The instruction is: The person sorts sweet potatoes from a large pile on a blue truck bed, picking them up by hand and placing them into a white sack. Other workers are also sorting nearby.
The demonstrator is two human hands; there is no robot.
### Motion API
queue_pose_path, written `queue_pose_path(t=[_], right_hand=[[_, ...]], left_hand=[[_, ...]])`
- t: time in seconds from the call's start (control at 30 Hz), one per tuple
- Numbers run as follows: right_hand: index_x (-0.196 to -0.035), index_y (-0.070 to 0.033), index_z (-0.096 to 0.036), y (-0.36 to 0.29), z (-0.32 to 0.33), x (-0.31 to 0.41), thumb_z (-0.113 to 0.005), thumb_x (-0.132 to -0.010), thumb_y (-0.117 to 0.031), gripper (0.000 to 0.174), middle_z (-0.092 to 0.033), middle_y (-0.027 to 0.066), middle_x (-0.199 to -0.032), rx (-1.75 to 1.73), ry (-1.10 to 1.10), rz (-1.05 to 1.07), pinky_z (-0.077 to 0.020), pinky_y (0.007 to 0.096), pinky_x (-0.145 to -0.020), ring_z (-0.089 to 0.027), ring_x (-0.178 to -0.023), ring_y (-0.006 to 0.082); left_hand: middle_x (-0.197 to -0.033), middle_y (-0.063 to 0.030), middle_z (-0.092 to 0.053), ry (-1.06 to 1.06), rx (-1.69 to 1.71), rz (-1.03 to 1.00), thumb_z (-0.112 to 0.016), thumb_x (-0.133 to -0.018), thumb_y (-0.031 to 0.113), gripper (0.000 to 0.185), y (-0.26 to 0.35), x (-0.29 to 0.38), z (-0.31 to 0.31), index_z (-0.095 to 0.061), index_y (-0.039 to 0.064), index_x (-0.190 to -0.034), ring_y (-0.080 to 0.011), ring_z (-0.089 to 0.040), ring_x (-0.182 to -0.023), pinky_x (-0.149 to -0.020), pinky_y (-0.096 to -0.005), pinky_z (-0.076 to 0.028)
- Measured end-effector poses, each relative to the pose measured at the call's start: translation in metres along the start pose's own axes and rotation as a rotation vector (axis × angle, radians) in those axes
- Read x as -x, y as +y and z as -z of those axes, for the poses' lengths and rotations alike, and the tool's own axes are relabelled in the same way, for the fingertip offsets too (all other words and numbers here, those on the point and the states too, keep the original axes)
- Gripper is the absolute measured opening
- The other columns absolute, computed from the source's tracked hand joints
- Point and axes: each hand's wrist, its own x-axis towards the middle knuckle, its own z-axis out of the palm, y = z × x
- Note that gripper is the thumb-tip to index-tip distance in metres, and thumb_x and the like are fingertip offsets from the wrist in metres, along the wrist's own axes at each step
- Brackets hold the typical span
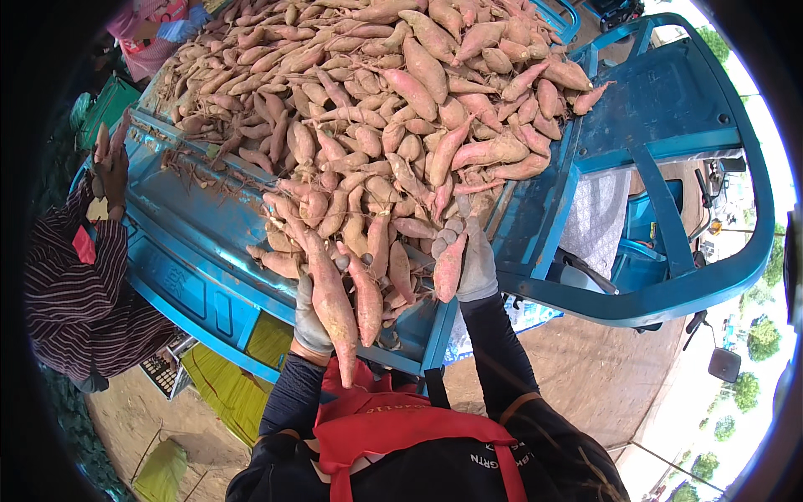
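Observation:
A large heap of soil-dusted sweet potatoes [364,138] lies on a blue metal truck bed [188,207]. My left hand [312,317], in a grey glove, holds a long sweet potato [331,298] and a smaller one [367,301] beside it, near the bed's front edge. The fingers are partly hidden behind them. To the right, my right hand [473,260], also gloved, grips a short, plump sweet potato [450,268] at the edge of the heap. More sweet potatoes lie between the two hands.
At the left, a person in a striped top [75,282] holds sweet potatoes over the bed's edge. Another person's gloved hand [183,28] is at the upper left. A blue metal frame [677,295] juts out right. A black crate [164,373] and yellow-green cloth [219,383] lie below left.

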Motion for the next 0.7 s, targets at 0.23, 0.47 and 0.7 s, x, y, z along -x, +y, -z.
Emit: queue_pose_path(t=[0.23,0.47,0.7], right_hand=[[-0.142,-0.01,-0.049,0.0,0.009,0.049,-0.043,-0.107,-0.038,0.045,-0.052,-0.0029,-0.092,0.14,-0.034,-0.078,-0.0455,0.0293,-0.072,-0.051,-0.081,0.0111],[-0.126,-0.008,-0.059,0.026,0.059,0.076,-0.049,-0.103,-0.028,0.032,-0.063,0.0046,-0.099,0.558,0.301,-0.377,-0.0562,0.0375,-0.078,-0.063,-0.085,0.0184],[-0.124,-0.007,-0.059,0.046,0.076,0.07,-0.048,-0.104,-0.026,0.029,-0.064,0.0045,-0.1,0.587,0.371,-0.47,-0.0562,0.0345,-0.079,-0.064,-0.086,0.018]], left_hand=[[-0.154,-0.0127,-0.041,0.128,-0.43,-0.342,-0.044,-0.095,0.065,0.076,0.058,0.129,0.015,-0.04,0.013,-0.151,-0.0386,-0.044,-0.136,-0.112,-0.0549,-0.038],[-0.142,-0.0115,-0.051,0.487,-0.504,-0.349,-0.042,-0.098,0.062,0.069,0.141,0.323,0.115,-0.043,0.015,-0.147,-0.0289,-0.053,-0.124,-0.101,-0.0448,-0.047],[-0.128,-0.0054,-0.059,1.127,-0.679,-0.175,-0.063,-0.096,0.038,0.055,0.174,0.353,0.2,-0.05,0.009,-0.141,-0.0212,-0.057,-0.11,-0.092,-0.0363,-0.05]])
